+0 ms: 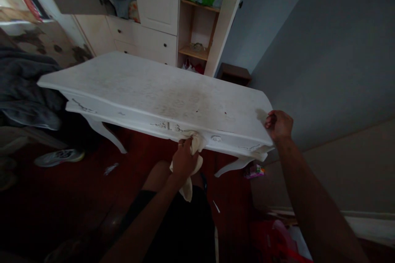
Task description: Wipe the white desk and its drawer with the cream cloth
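A white table [138, 84] with carved drawer fronts stands across the view, its top marked with greyish smudges near the middle. My left hand [185, 158] grips a cream cloth [197, 144], pressed against the front drawer edge right of centre, and part of the cloth hangs below the fingers. At the table's right end, my right hand [279, 124] is closed with curled fingers beside the corner; whether it holds anything is hidden. A round carved ornament [216, 138] shows on the drawer front just right of the cloth.
Behind the table is a white wardrobe [157, 0] with open doors and shelves. Dark clothing [27, 86] lies at the left, above a shoe [59, 158] on the floor. A small brown cabinet [234, 73] stands behind the right end. Red bags [271, 240] are at the lower right.
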Demonstrator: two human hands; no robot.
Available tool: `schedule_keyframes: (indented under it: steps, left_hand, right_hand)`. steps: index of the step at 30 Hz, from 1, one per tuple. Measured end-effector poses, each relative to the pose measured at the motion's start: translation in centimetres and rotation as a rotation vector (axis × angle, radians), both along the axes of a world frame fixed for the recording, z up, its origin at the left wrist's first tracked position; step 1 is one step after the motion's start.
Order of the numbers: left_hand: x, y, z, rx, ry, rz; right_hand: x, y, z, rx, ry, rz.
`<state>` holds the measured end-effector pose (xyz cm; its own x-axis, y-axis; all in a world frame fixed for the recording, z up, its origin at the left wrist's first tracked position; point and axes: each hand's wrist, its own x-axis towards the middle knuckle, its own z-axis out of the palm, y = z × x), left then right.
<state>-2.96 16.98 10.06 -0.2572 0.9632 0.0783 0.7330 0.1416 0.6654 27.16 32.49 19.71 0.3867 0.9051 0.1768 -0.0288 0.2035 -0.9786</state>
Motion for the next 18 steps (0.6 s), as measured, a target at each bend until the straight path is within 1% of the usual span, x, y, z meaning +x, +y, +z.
schedule_keyframes:
  steps: [4, 7, 10, 16, 18]
  left_hand:
    - [3.3, 0.3, 0.4, -0.036, 0.012, -0.114]
    - [5.4, 0.6, 0.9, -0.079, -0.039, -0.130]
    - [6.9, 0.6, 0.8, -0.083, -0.176, -0.088]
    - [9.4, 0.6, -0.5, 0.014, -0.581, 0.059]
    - [10.5, 0.7, -0.8, 0.018, -0.705, 0.092]
  right_hand:
    - [-0.1, -0.1, 0.1, 0.011, -0.001, -0.007]
    - [-0.1, -0.1, 0.1, 0.018, -0.008, -0.009]
    - [0.0, 0.0, 0.0, 0.030, -0.022, -0.006]
    - [0.0, 0.3, -0.2, 0.020, 0.027, 0.013]
    - [0.1, 0.3, -0.2, 0.014, 0.028, 0.008]
